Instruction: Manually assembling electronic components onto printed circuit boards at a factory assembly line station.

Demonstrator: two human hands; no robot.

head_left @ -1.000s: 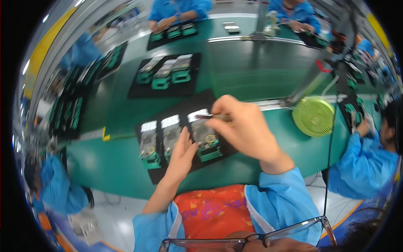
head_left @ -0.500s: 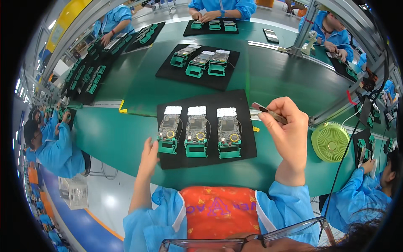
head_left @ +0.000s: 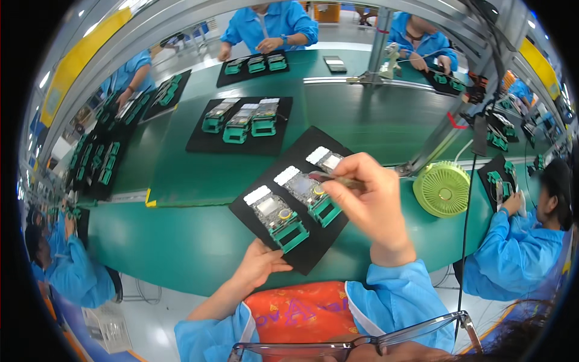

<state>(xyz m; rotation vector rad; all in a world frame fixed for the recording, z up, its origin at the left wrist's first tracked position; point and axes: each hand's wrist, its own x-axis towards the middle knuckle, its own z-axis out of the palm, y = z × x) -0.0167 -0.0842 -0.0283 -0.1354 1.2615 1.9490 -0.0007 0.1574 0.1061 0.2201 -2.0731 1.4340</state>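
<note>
In front of me a black mat [head_left: 304,256] lies turned at a slant, carrying three circuit boards in green frames. The left-hand board [head_left: 268,208] is in plain view, with white pads at its top and a yellow ring near the frame. My left hand [head_left: 260,265] grips the mat's near left edge, below that board. My right hand [head_left: 379,202] pinches tweezers [head_left: 338,180], their tip over the middle board [head_left: 298,184]. The same hand covers most of the right-hand board [head_left: 322,158].
Farther off lies another black mat [head_left: 199,142] with three framed boards. A green fan [head_left: 442,188] stands to my right, beside a hanging black cable [head_left: 465,235]. A metal post [head_left: 379,45] rises at the far right. Co-workers in blue sit around the green table [head_left: 169,229].
The mat has swung round to a slant, and my left hand has closed on its edge. My right hand has brought the tweezers from beside the mat to over the boards. The view has shifted.
</note>
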